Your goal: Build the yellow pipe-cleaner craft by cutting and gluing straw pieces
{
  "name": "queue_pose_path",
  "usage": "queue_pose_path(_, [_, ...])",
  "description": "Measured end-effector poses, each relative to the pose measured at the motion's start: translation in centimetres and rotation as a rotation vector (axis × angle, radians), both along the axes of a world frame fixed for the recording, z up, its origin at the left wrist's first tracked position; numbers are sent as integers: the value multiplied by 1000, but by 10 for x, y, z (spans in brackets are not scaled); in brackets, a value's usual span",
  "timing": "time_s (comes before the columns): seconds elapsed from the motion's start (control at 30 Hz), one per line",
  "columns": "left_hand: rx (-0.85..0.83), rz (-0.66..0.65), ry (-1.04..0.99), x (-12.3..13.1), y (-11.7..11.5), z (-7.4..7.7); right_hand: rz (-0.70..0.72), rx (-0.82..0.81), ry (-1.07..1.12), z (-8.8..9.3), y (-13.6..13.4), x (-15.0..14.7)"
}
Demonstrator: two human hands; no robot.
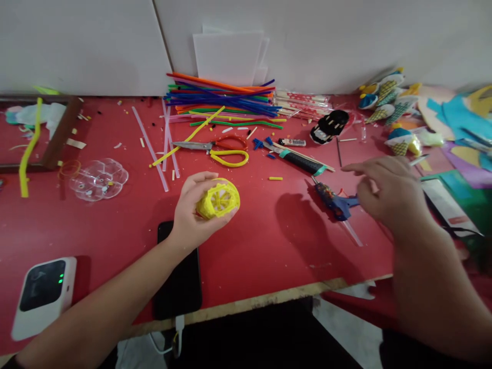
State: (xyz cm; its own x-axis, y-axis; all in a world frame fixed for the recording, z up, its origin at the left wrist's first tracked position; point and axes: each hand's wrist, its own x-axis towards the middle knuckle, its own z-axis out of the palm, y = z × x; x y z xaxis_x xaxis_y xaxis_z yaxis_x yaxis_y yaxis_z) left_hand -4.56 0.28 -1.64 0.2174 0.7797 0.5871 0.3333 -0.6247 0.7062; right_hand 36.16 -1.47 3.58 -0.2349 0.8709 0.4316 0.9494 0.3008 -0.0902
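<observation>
Behind the tabletop's [246,256] front edge, left hand [192,207] pinches yellow piece [220,200] sidelong so spokes show; right hand [390,192], spread, hovers beside glue gun [336,204].

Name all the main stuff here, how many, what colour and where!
Round piece: one, yellow, centre
Glue gun: one, blue, right
Scissors: one, red-yellow handles, middle
Handled tool: one, black-teal, right of scissors
Pipe cleaners: many, mixed, along wall
Sticks: several, pink, left
Tray: one, clear, left
Phone: one, black, front
Device: one, white, front left
Frame: one, brown, far left
Sheets: several, white, against wall
Cone crafts: several, mixed, back right
Table: one, red, underneath
Left hand: one, bare, around round piece
Right hand: one, bare, beside glue gun
</observation>
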Motion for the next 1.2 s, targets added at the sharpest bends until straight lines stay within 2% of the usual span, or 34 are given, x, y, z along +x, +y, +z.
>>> queue_pose_path(0.1, [23, 26, 27, 0, -1, 0, 62, -110, 40, 3, 18, -50])
queue_pose_path(0.2, [51, 39, 61, 0, -1, 0, 63, -261, -14, -7, 43, -90])
queue_pose_path(0.33, [74, 41, 75, 0, 0, -1, 20, -415, -97, -22, 68, -111])
queue_pose_path(0.43, [71, 43, 91, 1, 0, 0, 8, -462, -80, -25, 72, -113])
queue_pose_path(0.57, [64, 41, 119, 1, -1, 1, 21, -501, 18, -19, 65, -119])
queue_pose_path(0.63, [59, 50, 150, 1, -2, 2, 52, -508, 160, -12, 58, -128])
queue_pose_path(0.8, [80, 65, 234, 0, -6, 7, 170, -626, 990, 4, 33, -162])
queue_pose_path(0.87, [115, 58, 247, 1, -7, 9, 182, -650, 1147, 8, 23, -173])
queue_pose_path(0.97, [152, 71, 254, 3, -8, 11, 193, -651, 1224, 12, 12, -184])
queue_pose_path(1.2, [196, 129, 232, 10, -14, 12, 190, -542, 1134, 12, -1, -191])
